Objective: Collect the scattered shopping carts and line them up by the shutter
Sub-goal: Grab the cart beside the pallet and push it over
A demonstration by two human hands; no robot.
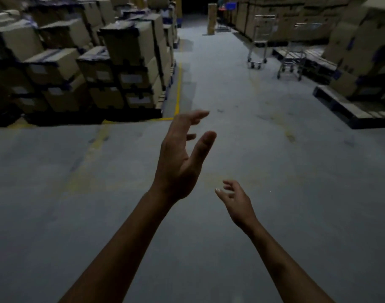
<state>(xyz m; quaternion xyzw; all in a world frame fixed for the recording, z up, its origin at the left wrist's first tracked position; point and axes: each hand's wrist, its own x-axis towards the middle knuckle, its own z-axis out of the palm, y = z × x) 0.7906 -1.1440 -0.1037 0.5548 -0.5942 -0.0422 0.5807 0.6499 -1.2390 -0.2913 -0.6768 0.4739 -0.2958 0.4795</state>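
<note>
Reaching ahead with left hand (178, 154) and right hand (236, 199) spread, empty — two silver wire-frame shopping carts (292, 51) stand uncollected far down the aisle.

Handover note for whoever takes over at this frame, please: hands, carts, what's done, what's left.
Left hand, right hand: open, empty, held out over the floor.
Nearer cart stands by a pallet on the aisle's right; farther cart just beyond it, by stacked boxes. Neither is touched.
No shutter in view; nothing seen lined up.
Left: fetch both carts, line them by the shutter.
</note>
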